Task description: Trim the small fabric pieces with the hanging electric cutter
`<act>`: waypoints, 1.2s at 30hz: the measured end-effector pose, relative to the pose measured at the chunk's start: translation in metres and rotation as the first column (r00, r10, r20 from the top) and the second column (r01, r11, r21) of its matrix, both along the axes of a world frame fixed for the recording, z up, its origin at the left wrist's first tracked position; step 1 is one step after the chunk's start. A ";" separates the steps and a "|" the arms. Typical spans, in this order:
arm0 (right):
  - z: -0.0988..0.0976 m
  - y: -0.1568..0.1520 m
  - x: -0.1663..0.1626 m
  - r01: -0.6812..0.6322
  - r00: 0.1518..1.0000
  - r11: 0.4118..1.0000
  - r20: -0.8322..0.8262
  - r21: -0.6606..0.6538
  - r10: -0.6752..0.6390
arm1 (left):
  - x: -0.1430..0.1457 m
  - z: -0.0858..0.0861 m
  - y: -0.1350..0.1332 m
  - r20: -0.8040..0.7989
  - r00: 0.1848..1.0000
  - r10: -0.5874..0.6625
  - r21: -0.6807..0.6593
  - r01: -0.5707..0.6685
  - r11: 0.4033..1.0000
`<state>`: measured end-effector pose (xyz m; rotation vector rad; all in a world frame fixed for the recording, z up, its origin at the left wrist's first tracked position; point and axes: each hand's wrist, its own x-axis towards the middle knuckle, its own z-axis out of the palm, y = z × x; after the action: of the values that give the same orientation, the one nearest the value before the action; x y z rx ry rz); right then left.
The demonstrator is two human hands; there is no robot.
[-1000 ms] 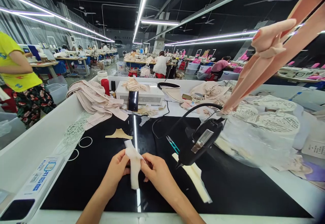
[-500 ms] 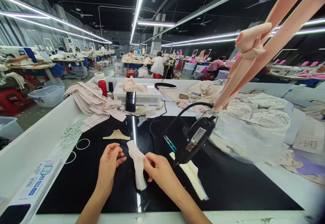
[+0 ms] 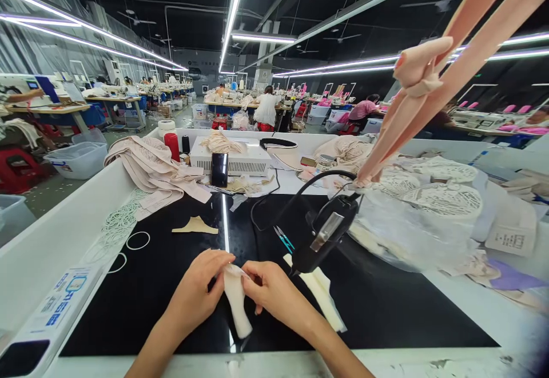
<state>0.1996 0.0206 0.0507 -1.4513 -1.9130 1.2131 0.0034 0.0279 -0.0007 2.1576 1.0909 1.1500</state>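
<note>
My left hand and my right hand both pinch the top of a small white fabric piece over the black table mat. The piece hangs down between the two hands toward the table's near edge. A black hand tool on a cable hangs just right of my right hand, its tip over a cream fabric strip. Blue-handled scissors lie beyond it.
A beige cut piece and white elastic rings lie to the left. Beige garments, a phone, a white box and thread cones sit at the back. Bagged lace pieces are piled right. Peach straps hang overhead. People work far off.
My left hand, free of the piece half a second ago, has come back to pinch it. The piece has been drawn a little nearer to me.
</note>
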 end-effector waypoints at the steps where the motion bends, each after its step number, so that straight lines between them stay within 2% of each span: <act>1: 0.000 0.000 0.003 -0.012 1.000 1.000 -0.002 -0.009 0.012 | -0.001 0.001 0.001 -0.028 1.000 0.006 0.003 -0.005 1.000; 7: -0.008 0.000 0.018 -0.072 0.997 0.997 -0.011 -0.041 0.071 | -0.009 0.007 0.008 -0.168 0.980 0.106 0.050 -0.099 0.994; 10: -0.016 0.002 0.023 -0.090 0.996 0.994 -0.009 -0.058 0.090 | -0.021 0.013 0.012 -0.211 0.952 0.221 0.098 -0.204 0.974; 13: -0.020 0.003 0.023 -0.087 0.996 0.993 0.018 -0.086 0.089 | -0.026 0.027 0.005 -0.223 0.918 0.328 0.147 -0.301 0.942; 16: -0.021 0.002 0.017 -0.080 0.996 0.992 0.026 -0.102 0.083 | -0.011 0.044 -0.011 -0.243 0.925 0.292 0.176 -0.254 0.951; 18: -0.020 0.000 0.012 -0.096 0.995 0.987 -0.016 -0.126 0.095 | 0.006 0.052 -0.021 -0.302 0.942 0.146 0.170 -0.097 0.981; 20: -0.019 -0.002 0.010 -0.130 0.990 0.978 -0.083 -0.161 0.118 | 0.022 0.054 -0.026 -0.380 0.925 0.011 0.093 0.026 0.995; 21: -0.018 -0.003 0.009 -0.146 0.985 0.974 -0.113 -0.176 0.127 | 0.028 0.053 -0.027 -0.410 0.912 -0.028 0.025 0.042 0.999; 24: -0.014 -0.004 0.012 -0.146 0.984 0.968 -0.133 -0.205 0.121 | 0.034 0.047 -0.022 -0.442 0.895 -0.059 -0.173 -0.020 0.985; 27: -0.011 -0.006 0.016 -0.148 0.985 0.960 -0.118 -0.237 0.123 | 0.031 0.041 -0.017 -0.425 0.903 -0.059 -0.256 -0.058 0.965; 31: -0.010 -0.008 0.020 -0.204 0.969 0.944 -0.191 -0.259 0.157 | 0.028 0.036 -0.017 -0.337 0.939 -0.073 -0.349 -0.053 0.935; 36: -0.008 -0.010 0.022 -0.185 0.932 0.927 -0.357 -0.326 0.060 | 0.023 0.033 -0.019 -0.131 0.989 -0.067 -0.503 -0.008 0.864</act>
<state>0.2213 0.0102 0.0427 -1.1883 -1.6238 1.8172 0.0264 0.0090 0.0325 1.8481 1.2507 0.6042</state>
